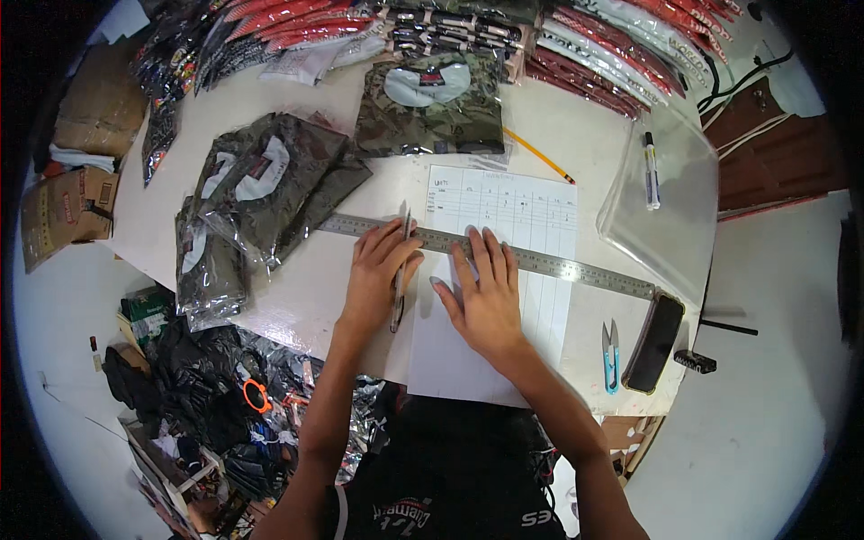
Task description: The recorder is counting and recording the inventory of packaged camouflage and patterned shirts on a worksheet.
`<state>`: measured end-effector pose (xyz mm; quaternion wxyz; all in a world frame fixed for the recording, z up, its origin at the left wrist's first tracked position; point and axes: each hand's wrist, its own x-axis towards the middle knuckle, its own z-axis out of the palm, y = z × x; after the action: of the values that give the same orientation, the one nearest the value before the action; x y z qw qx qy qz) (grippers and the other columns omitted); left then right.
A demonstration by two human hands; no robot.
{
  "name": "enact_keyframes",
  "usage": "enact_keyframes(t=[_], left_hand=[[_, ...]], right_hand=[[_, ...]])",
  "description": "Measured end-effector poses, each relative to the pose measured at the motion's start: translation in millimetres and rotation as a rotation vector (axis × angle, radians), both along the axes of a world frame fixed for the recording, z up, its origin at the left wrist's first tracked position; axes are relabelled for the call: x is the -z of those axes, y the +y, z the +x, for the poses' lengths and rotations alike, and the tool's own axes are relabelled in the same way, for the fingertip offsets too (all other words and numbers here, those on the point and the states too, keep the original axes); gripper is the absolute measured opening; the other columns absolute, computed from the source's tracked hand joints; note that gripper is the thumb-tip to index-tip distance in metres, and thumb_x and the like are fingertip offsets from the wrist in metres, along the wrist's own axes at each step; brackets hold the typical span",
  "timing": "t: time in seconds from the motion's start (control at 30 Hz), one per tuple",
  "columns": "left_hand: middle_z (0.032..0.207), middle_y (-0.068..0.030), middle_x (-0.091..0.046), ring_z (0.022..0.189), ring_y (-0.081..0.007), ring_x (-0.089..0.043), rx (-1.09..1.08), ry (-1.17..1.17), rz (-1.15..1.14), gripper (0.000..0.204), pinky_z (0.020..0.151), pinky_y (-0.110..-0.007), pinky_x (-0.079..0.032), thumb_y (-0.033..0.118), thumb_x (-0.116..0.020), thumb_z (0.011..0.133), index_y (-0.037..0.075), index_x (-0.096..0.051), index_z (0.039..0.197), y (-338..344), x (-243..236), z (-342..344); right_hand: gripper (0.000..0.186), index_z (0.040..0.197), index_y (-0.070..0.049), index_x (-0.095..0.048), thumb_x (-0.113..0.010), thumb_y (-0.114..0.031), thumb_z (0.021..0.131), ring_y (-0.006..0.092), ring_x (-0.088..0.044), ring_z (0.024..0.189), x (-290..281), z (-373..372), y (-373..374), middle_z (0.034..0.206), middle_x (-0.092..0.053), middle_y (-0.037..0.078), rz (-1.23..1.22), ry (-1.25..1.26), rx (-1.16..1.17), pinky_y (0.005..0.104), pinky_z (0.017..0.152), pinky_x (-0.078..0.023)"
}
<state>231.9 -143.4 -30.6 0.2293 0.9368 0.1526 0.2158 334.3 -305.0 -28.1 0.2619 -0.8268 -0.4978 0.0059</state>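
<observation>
Walls (783,297) in white flank your white table (301,301), which carries bagged camouflage shirts (270,184) at its left and far side. Your paper sheet (454,351) lies at the near edge: the upper grid is ruled and sparsely filled, while below there are only faint lines, so the work looks partway, with some ruling probably left. A steel ruler (567,268) slants across it. Your right hand (490,301) spreads wide over both; your left hand (376,274) pinches a slim pen (398,301). Snips (611,360) lie right.
</observation>
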Motion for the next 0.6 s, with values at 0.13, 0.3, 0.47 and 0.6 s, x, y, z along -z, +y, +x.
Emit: enact_keyframes(t=[0.13,0.3,0.47,0.6], left_hand=[[0.116,-0.0121,-0.067,0.116,-0.0298,-0.057,-0.003,-0.034,0.006,0.027,0.097,-0.042,-0.04,0.014,-0.072,0.081,0.005,-0.067,0.106,-1,-7,-1],[0.115,-0.0131,-0.066,0.112,-0.0303,-0.059,-0.02,-0.044,-0.122,0.026,0.096,-0.041,-0.043,0.01,-0.069,0.085,0.005,-0.066,0.111,4,-7,-2],[0.114,-0.0175,-0.059,0.1,-0.0283,-0.063,-0.101,-0.298,-0.957,0.049,0.082,-0.037,-0.052,0.037,-0.036,0.106,-0.006,-0.059,0.112,29,-10,20],[0.113,-0.0166,-0.058,0.1,-0.0272,-0.064,0.028,-0.345,-1.373,0.05,0.08,-0.037,-0.053,0.04,-0.034,0.106,-0.004,-0.058,0.105,50,-22,63]], right_hand=[[0.05,0.129,0.002,-0.054,-0.061,-0.03,0.092,0.0425,-0.036,0.133,-2,0,1,0.141,-0.042,0.025,0.029,-0.009,-0.003,0.056,0.11,-0.028],[0.05,0.13,0.001,-0.054,-0.062,-0.029,0.091,0.0423,-0.038,0.133,-2,0,-1,0.141,-0.042,0.025,0.016,0.004,0.005,0.0556,0.11,-0.029],[0.051,0.132,-0.003,-0.054,-0.062,-0.031,0.09,0.0395,-0.041,0.129,-6,1,3,0.139,-0.044,0.023,0.007,-0.005,0.001,0.0523,0.107,-0.032],[0.053,0.134,-0.01,-0.054,-0.064,-0.035,0.088,0.0368,-0.044,0.118,-22,8,13,0.131,-0.047,0.02,-0.081,-0.049,0.02,0.0497,0.097,-0.035]])
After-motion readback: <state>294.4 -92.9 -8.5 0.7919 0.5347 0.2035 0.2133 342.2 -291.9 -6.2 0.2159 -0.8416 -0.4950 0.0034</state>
